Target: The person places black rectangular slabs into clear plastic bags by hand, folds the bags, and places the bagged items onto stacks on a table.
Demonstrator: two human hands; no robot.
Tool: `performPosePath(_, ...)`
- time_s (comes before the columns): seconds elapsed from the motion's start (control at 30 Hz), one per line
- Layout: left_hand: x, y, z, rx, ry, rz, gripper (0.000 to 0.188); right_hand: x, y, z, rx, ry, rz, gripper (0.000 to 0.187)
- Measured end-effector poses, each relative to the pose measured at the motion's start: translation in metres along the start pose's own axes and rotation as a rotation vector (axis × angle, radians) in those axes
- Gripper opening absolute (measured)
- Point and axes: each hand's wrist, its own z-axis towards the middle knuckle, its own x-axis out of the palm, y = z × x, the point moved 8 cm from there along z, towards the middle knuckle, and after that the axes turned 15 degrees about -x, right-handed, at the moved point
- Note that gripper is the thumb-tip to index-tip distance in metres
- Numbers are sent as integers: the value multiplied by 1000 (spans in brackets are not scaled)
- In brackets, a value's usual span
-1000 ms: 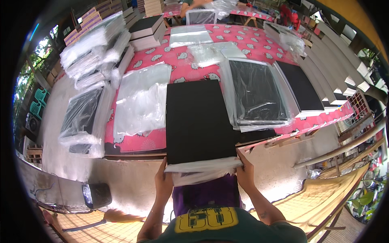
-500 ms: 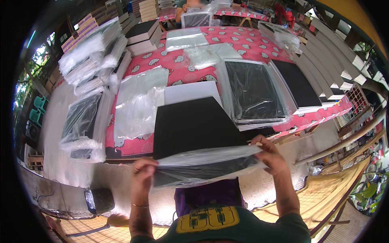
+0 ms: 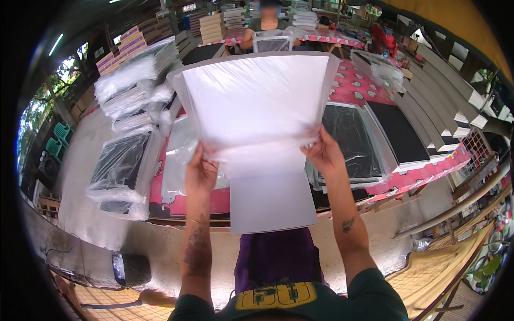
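Note:
My left hand (image 3: 202, 170) and my right hand (image 3: 324, 152) pinch the open edge of a clear plastic bag (image 3: 257, 151), one at each side. Inside the bag, raised and tilted up in front of me, sits a large flat panel (image 3: 262, 101) with its white side showing. Below the bag's edge a white section (image 3: 273, 206) hangs out uncovered near the table's front edge; whether it is one piece with the panel I cannot tell. Right of my right hand lies a black panel in plastic (image 3: 348, 139). Clear plastic bags (image 3: 179, 160) lie to the left of my left hand.
Bagged black panels (image 3: 120, 166) and a tall pile of plastic-wrapped ones (image 3: 136, 67) stand at left. Bare black panels (image 3: 399, 131) and stacked grey boards (image 3: 444, 91) line the right side. A person (image 3: 267, 24) sits beyond the pink patterned table (image 3: 350, 85).
The panel has swung up and away from me, its white side now showing instead of black. Both hands have moved forward and closer together, still gripping the bag's edge.

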Motion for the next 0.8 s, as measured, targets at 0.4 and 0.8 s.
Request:
performPosePath(0.4,8,4,-21,327,-181,947,20,-120,-66,-41,208,-222,-168,9)
performPosePath(0.8,115,33,38,353,-110,668,18,-5,40,-47,-356,-102,115,28)
